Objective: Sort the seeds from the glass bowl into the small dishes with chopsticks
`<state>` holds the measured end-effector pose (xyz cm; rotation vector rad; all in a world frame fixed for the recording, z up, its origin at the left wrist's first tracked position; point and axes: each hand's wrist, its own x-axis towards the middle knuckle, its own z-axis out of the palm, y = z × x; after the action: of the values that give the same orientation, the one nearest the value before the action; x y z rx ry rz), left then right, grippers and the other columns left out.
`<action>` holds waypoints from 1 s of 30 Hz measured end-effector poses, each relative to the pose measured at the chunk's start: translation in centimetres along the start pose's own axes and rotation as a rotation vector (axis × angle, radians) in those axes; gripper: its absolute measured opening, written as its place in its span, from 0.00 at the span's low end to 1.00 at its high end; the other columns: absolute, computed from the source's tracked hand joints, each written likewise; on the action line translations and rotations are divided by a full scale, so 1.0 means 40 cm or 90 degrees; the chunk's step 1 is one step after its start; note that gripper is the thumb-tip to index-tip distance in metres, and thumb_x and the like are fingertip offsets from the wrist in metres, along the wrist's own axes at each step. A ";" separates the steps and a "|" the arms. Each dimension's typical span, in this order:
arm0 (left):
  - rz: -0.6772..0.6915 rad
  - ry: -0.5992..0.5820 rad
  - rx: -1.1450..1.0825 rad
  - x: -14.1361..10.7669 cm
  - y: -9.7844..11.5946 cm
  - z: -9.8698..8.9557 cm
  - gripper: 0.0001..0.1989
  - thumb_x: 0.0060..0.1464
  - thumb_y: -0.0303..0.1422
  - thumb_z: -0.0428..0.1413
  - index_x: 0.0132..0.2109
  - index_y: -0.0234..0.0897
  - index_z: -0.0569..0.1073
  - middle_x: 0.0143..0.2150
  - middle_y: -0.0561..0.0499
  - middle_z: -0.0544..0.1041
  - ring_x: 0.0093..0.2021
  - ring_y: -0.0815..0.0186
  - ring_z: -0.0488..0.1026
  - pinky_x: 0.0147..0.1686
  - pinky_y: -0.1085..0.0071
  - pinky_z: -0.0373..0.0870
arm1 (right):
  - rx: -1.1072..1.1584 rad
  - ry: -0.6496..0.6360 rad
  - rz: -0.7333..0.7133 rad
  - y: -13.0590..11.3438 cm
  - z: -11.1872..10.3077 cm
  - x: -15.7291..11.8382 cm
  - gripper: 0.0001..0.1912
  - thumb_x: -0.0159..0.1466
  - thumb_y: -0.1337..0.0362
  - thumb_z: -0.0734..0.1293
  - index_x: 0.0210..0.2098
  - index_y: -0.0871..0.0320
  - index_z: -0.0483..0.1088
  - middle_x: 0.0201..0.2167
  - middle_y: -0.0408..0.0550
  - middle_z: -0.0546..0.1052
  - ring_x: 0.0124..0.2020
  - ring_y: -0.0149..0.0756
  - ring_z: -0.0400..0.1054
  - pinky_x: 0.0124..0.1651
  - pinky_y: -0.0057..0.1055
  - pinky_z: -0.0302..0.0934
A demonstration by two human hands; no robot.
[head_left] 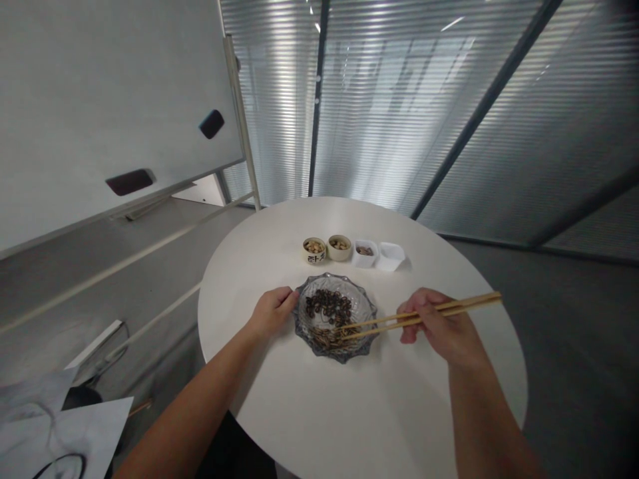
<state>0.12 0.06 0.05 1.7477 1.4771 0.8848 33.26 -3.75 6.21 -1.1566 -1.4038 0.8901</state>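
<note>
A scalloped clear-glass bowl stands on the round white table. At its left rim, my left hand is closed on the edge, thumb on top. Inside the bowl, small dark brown round pieces lie at the back, and slim striped seeds that look like sunflower seeds lie at the front. My right hand, right of the bowl, grips a pair of wooden chopsticks. Their tips reach down into the seeds, slightly apart; whether anything is pinched between them is too small to tell.
Behind the bowl stand two cream cups, a left one and a right one, with nut-like pieces, a white dish with brown pieces, and another white dish. A whiteboard stands left; ribbed glass panels rise behind.
</note>
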 end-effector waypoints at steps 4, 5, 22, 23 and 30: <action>0.003 0.004 0.002 0.000 0.003 -0.002 0.24 0.62 0.51 0.47 0.26 0.38 0.64 0.24 0.55 0.63 0.28 0.69 0.59 0.27 0.72 0.55 | 0.029 -0.070 0.083 -0.001 0.018 0.004 0.27 0.61 0.39 0.70 0.25 0.57 0.71 0.18 0.47 0.77 0.13 0.35 0.71 0.16 0.27 0.66; 0.004 0.003 0.002 0.000 0.003 -0.002 0.24 0.62 0.51 0.47 0.26 0.38 0.64 0.24 0.55 0.63 0.27 0.69 0.59 0.27 0.72 0.55 | 0.027 -0.066 0.088 -0.001 0.021 0.004 0.27 0.61 0.39 0.70 0.25 0.57 0.71 0.18 0.47 0.77 0.14 0.35 0.71 0.16 0.27 0.66; 0.002 0.004 -0.006 -0.002 0.004 -0.001 0.24 0.63 0.50 0.48 0.26 0.38 0.65 0.24 0.54 0.64 0.28 0.68 0.60 0.27 0.71 0.55 | 0.001 -0.009 0.049 0.014 0.050 0.007 0.28 0.64 0.41 0.69 0.21 0.58 0.73 0.14 0.45 0.74 0.12 0.33 0.68 0.16 0.27 0.66; 0.004 0.006 -0.002 -0.002 0.004 -0.001 0.24 0.63 0.49 0.48 0.26 0.38 0.65 0.24 0.54 0.64 0.28 0.68 0.60 0.27 0.71 0.55 | 0.004 0.009 0.048 0.016 0.052 0.008 0.28 0.63 0.42 0.69 0.20 0.58 0.73 0.14 0.45 0.74 0.11 0.33 0.68 0.15 0.27 0.66; 0.017 -0.001 0.012 -0.001 0.005 -0.003 0.24 0.64 0.49 0.47 0.25 0.38 0.64 0.24 0.55 0.64 0.28 0.68 0.60 0.28 0.71 0.55 | 0.180 0.100 0.011 0.028 0.059 0.018 0.24 0.62 0.46 0.72 0.22 0.59 0.71 0.16 0.44 0.74 0.11 0.34 0.68 0.12 0.28 0.64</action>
<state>0.11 -0.01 0.26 1.7853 1.4685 0.8867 31.15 -2.59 4.97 -1.0014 -1.1031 0.9544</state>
